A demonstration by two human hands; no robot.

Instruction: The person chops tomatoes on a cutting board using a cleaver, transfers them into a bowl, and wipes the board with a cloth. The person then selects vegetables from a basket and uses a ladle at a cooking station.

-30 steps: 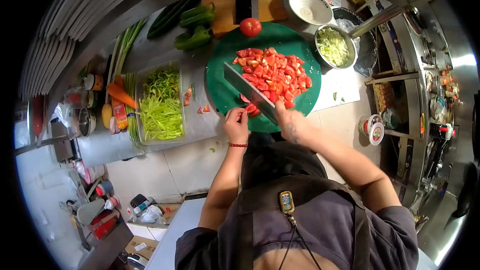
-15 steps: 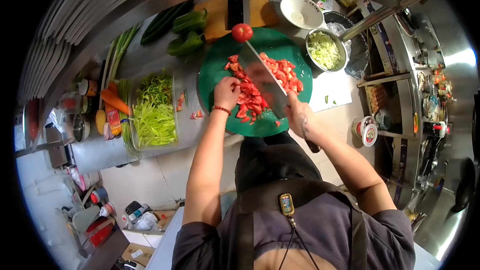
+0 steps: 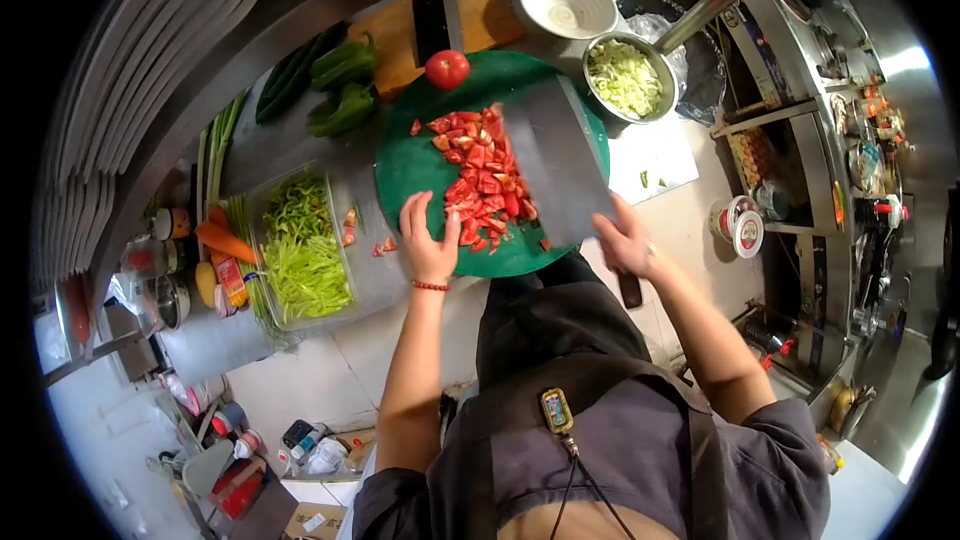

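Observation:
Chopped tomato [image 3: 482, 175] lies heaped on the round green cutting board [image 3: 410, 175]. My right hand [image 3: 624, 238] grips the dark handle of a cleaver [image 3: 562, 160], whose broad blade lies tilted flat along the right side of the heap and hides part of the board. At the heap's lower left, my left hand [image 3: 430, 238] has its fingers and thumb apart, close to the tomato pieces; whether it touches them I cannot tell. A whole tomato [image 3: 447, 69] sits at the board's upper left edge.
Left of the board stand a clear tub [image 3: 305, 275] of cut greens, green peppers [image 3: 343, 65] and carrots [image 3: 228, 240]. Beyond the board are a white bowl [image 3: 568, 4], a metal bowl [image 3: 590, 90] of chopped pale-green vegetable and a wooden board [image 3: 385, 40]. A metal post [image 3: 715, 2] rises at right.
The cleaver has turned from edge-on to nearly flat at the right of the tomato, now gathered leftward. My left hand has moved down and its fingers have opened. The camera view has shifted slightly.

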